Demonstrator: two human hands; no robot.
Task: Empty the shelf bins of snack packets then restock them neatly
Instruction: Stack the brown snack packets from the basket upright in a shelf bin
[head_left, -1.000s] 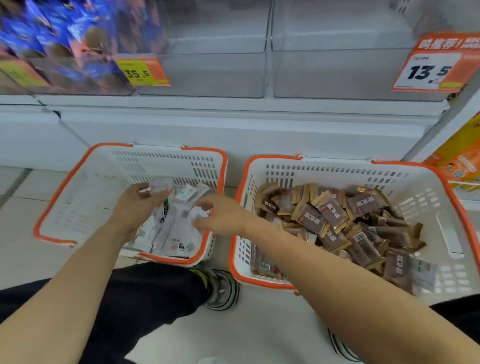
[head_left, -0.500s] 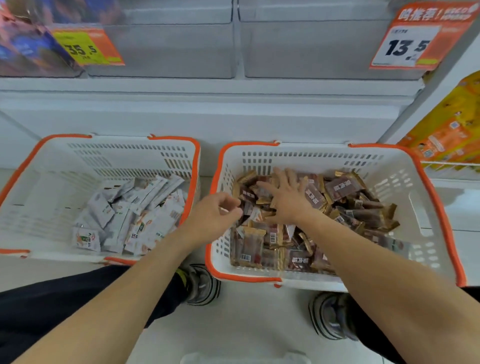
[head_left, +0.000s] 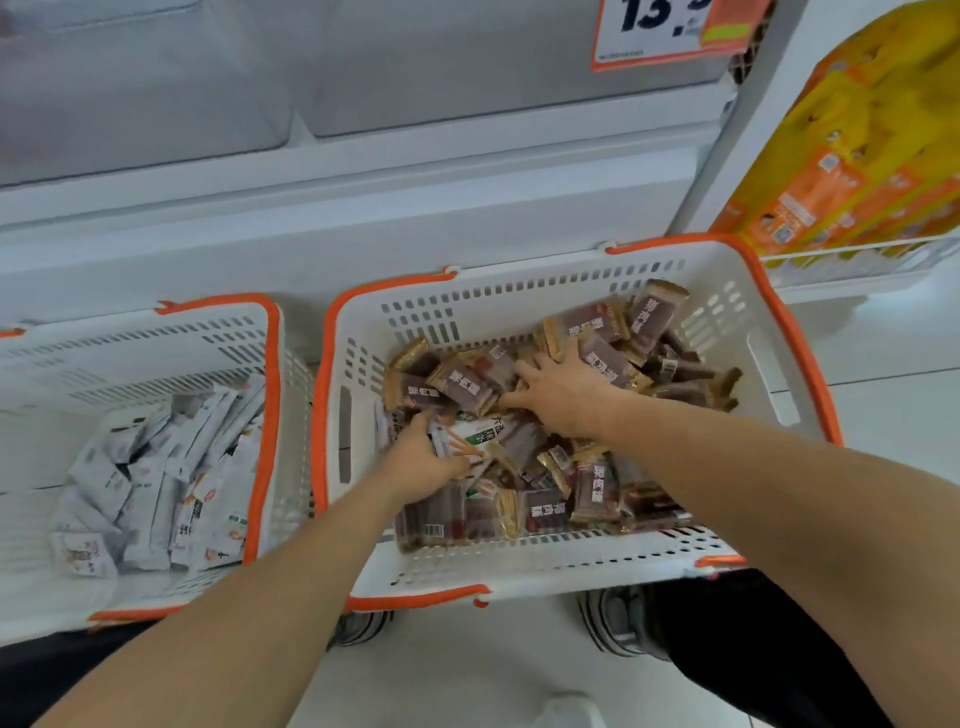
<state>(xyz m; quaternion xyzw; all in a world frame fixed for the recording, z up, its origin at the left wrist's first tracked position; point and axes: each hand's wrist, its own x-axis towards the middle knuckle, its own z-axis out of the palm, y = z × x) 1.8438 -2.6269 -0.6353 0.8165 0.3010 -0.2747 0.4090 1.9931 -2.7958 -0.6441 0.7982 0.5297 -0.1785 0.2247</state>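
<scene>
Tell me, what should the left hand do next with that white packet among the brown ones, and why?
Probably lift the white packet out and drop it into the left basket, where the other white packets lie. The left hand already touches it among the brown packets.

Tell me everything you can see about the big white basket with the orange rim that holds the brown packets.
The white plastic basket with an orange rim stands on the pale floor below the shelf, right of a similar basket of white packets. Its walls are pierced with slots. A loose heap of brown snack packets fills it, with a white packet among them. Both hands are inside: the left hand grips packets at the white one, and the right hand lies spread on the pile.
</scene>
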